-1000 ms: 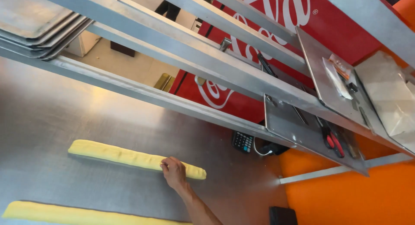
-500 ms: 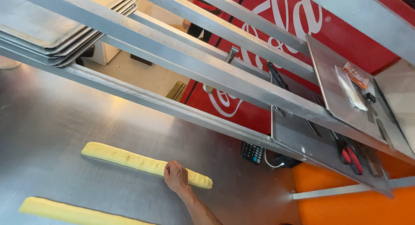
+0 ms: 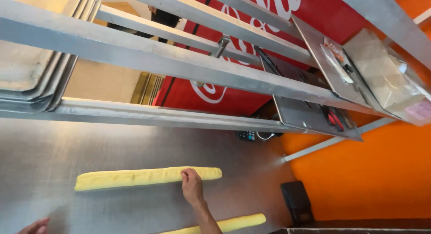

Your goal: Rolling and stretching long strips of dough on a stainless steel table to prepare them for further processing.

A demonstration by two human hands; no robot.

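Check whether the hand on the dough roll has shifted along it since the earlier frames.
Cannot tell for certain: the right hand rests near the yellow dough roll's right end, as before; the camera moved.

Two dough rolls (image 3: 148, 177) lie on the steel table (image 3: 134, 144), beneath the overhead shelves (image 3: 179, 63).

A long yellow dough roll (image 3: 148, 178) is lying flat across the steel table (slightly tapered ends), another dough roll (image 3: 226, 225) lying nearer.
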